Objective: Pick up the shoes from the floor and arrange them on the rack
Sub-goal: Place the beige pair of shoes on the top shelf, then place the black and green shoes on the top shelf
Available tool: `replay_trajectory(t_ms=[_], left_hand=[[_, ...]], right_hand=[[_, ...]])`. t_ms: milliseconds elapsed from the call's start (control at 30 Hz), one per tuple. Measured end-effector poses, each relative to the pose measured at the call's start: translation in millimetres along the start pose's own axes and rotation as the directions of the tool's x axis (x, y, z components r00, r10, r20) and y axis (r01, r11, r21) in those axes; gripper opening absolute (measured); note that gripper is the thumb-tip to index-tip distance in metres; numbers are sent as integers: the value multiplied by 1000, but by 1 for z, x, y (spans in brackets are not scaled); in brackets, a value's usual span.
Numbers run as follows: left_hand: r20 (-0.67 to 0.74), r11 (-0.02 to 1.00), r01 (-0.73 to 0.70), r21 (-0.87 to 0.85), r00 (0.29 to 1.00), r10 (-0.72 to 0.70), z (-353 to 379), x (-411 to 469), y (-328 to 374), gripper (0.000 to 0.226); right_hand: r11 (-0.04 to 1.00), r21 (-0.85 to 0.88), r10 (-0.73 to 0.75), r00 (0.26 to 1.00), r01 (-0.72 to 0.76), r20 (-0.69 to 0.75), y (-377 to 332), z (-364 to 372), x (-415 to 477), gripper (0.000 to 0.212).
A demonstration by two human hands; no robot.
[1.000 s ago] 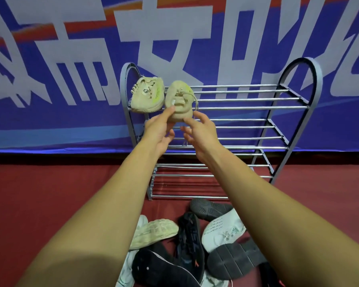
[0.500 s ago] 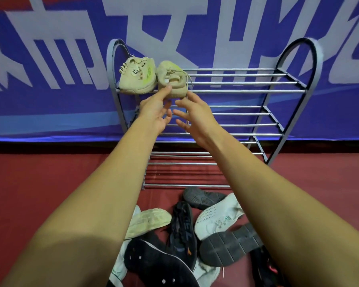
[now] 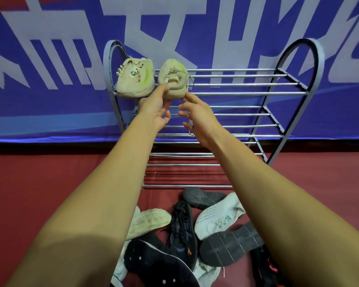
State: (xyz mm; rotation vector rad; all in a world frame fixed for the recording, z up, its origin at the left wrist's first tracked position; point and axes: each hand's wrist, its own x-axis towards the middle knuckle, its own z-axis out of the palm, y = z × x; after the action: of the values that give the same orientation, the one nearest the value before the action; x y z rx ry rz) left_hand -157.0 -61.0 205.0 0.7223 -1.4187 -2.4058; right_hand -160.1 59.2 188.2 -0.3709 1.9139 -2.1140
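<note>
Steadying looks like the step in hand. The beige knit sneaker with loose laces sits on the top shelf of the grey metal shoe rack with thin silver bars, near the rack's left end, heel towards the camera. It is just beside its beige partner with the yellow-green side stripe, which sits against the rack's left hoop.

The left hand is opened out, one straight finger touching the near side of the heel. The right hand is spread wide, a fingertip at the heel's lower right edge. Neither hand wraps the shoe.

This sneaker looks light and soft. Its knit upper would probably give under a squeeze, so the firmer heel and sole edge seem the better places to push or grip. On round bars it could tip or slide through a gap, so it should rest flat across two bars.

On the red floor in front of the rack lies the heap yet to be shelved:
- a white lace-up trainer
- a black knit trainer
- a dark grey shoe
- a cream shoe lying sole up
- a black shoe showing its ridged rubber sole

The upturned ones probably need turning over. The heel collar or the sole edge looks the surest hold.
</note>
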Motion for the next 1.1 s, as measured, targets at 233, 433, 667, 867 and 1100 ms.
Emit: replay_trajectory(t_ms=[233,433,667,867,1100], left_hand=[[66,974,-24,225,998,9,-18,1,-6,20],[133,864,-48,502,991,-23,-33,-12,-26,17],[169,652,-67,755,981,-95,-44,-31,-62,22],[206,590,-94,802,971,-124,-45,-66,-95,20],[240,404,-139,904,948,-210,-86,-99,-137,11]], right_hand=[[997,-61,47,999,-48,-20,8,-11,6,49],[964,-236,117,992,-126,-49,20,-26,-15,25],[819,-515,291,957,-252,-5,81,-55,-81,7],[735,-590,398,917,-333,-22,103,-83,-126,20],[673,-653,471,882,-348,15,129,-72,-157,31]])
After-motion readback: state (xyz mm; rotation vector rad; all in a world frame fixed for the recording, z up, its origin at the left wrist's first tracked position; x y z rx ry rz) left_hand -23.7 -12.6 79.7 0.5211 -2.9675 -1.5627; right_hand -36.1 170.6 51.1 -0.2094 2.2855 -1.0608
